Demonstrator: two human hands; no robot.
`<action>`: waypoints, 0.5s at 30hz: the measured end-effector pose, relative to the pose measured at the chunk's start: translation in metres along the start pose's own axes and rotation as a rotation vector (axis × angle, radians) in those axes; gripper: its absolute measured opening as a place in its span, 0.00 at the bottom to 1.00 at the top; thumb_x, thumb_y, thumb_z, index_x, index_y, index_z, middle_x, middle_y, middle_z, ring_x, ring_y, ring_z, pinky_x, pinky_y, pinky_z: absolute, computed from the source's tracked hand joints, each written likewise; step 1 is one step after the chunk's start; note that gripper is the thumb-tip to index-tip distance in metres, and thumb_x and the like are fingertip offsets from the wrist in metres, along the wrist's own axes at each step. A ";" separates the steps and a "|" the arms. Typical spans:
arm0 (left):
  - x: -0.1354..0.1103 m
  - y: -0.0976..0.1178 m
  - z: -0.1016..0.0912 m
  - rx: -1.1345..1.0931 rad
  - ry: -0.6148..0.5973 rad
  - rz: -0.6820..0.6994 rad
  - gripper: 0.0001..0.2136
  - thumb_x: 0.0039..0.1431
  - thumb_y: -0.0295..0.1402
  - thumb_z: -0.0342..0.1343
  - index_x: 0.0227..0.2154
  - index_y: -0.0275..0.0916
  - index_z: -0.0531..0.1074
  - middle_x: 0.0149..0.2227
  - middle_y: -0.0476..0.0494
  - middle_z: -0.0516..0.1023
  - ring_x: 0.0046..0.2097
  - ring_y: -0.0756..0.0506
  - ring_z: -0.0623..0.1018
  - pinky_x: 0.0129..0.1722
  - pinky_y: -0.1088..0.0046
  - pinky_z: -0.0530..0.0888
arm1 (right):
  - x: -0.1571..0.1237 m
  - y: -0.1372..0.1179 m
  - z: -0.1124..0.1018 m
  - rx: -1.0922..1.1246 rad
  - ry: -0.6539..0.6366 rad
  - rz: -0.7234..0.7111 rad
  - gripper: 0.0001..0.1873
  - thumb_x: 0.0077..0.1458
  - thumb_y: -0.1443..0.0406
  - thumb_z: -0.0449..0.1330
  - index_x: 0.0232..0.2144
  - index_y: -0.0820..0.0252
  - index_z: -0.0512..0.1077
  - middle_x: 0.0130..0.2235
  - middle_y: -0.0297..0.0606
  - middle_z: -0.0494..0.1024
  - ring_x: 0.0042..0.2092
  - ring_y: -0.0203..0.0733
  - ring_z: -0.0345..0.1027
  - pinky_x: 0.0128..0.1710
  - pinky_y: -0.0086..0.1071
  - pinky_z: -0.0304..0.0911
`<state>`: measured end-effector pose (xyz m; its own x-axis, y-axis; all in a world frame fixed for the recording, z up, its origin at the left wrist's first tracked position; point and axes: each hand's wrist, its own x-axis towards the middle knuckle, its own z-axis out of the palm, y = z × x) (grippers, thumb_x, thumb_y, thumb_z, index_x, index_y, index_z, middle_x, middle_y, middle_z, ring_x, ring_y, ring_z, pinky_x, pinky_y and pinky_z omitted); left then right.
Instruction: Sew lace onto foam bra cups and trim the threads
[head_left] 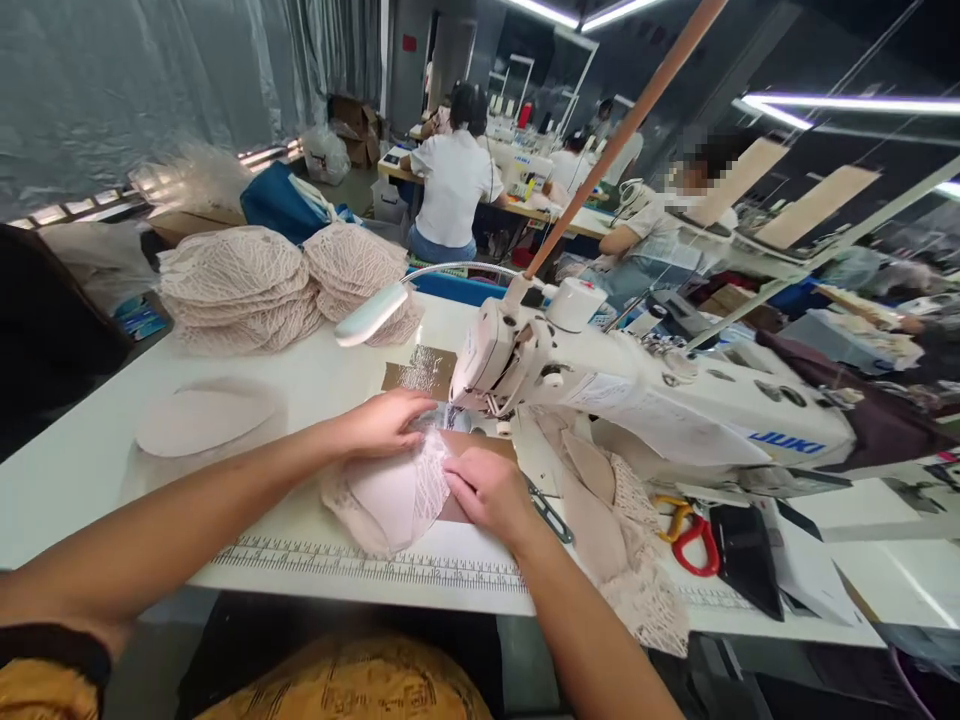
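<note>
A beige padded cup with lace trim (386, 495) lies on the white table under the needle of a white sewing machine (637, 390). My left hand (386, 420) rests on the far edge of the piece near the needle, fingers curled down onto the lace. My right hand (487, 490) presses the piece's right side flat, fingers together and bent.
Stacks of lace cups (240, 285) sit at the back left, and a flat beige pad (202, 420) lies at left. Sewn pieces (622, 530) hang off the table at right beside red scissors (694, 540). A ruler strip (375, 565) runs along the front edge. Other people sit at machines behind.
</note>
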<state>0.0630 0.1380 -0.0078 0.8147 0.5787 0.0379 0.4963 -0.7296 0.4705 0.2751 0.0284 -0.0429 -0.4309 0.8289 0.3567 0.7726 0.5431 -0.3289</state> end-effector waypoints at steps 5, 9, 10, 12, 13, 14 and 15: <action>0.014 0.001 -0.003 -0.131 -0.112 -0.143 0.21 0.47 0.27 0.55 0.47 0.36 0.72 0.39 0.42 0.76 0.37 0.43 0.74 0.35 0.73 0.67 | 0.000 0.004 0.000 -0.060 -0.076 0.079 0.13 0.62 0.63 0.55 0.44 0.58 0.77 0.33 0.39 0.76 0.37 0.42 0.69 0.36 0.32 0.61; 0.017 0.002 -0.005 -0.203 -0.159 -0.184 0.06 0.42 0.25 0.54 0.26 0.38 0.71 0.20 0.53 0.65 0.23 0.49 0.63 0.24 0.74 0.56 | 0.001 0.004 0.000 -0.056 -0.079 0.085 0.13 0.63 0.63 0.54 0.44 0.58 0.76 0.34 0.39 0.76 0.36 0.41 0.68 0.35 0.32 0.60; 0.016 0.001 -0.005 -0.231 -0.157 -0.188 0.03 0.42 0.25 0.54 0.23 0.38 0.69 0.19 0.54 0.63 0.22 0.50 0.61 0.23 0.74 0.55 | 0.001 0.004 0.000 -0.054 -0.081 0.085 0.13 0.63 0.63 0.55 0.44 0.58 0.76 0.34 0.39 0.76 0.36 0.41 0.68 0.35 0.32 0.60; 0.016 -0.001 -0.003 -0.308 -0.149 -0.190 0.04 0.42 0.26 0.54 0.21 0.38 0.65 0.20 0.54 0.62 0.23 0.51 0.60 0.23 0.75 0.54 | 0.001 0.004 0.000 -0.055 -0.085 0.083 0.13 0.63 0.63 0.54 0.45 0.58 0.76 0.33 0.39 0.75 0.36 0.41 0.68 0.35 0.32 0.60; 0.015 -0.002 -0.002 -0.356 -0.146 -0.187 0.04 0.42 0.26 0.54 0.22 0.38 0.64 0.20 0.55 0.62 0.23 0.51 0.60 0.23 0.75 0.54 | 0.001 0.004 0.000 -0.057 -0.085 0.082 0.13 0.63 0.63 0.54 0.44 0.58 0.76 0.33 0.38 0.75 0.36 0.42 0.68 0.35 0.32 0.60; 0.015 -0.004 0.000 -0.412 -0.144 -0.181 0.05 0.43 0.27 0.55 0.22 0.39 0.63 0.21 0.55 0.62 0.23 0.52 0.61 0.23 0.76 0.54 | 0.001 0.004 0.000 -0.058 -0.084 0.081 0.13 0.63 0.63 0.54 0.44 0.57 0.76 0.33 0.38 0.75 0.36 0.42 0.68 0.36 0.32 0.60; 0.015 -0.005 0.001 -0.471 -0.142 -0.171 0.06 0.44 0.28 0.55 0.23 0.39 0.62 0.21 0.55 0.62 0.23 0.52 0.61 0.23 0.77 0.55 | 0.001 0.004 0.000 -0.057 -0.082 0.083 0.13 0.63 0.63 0.54 0.44 0.57 0.76 0.33 0.38 0.74 0.36 0.42 0.68 0.35 0.32 0.60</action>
<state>0.0729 0.1502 -0.0110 0.7827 0.5962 -0.1787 0.4636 -0.3669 0.8065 0.2777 0.0318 -0.0440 -0.3992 0.8802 0.2567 0.8315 0.4655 -0.3033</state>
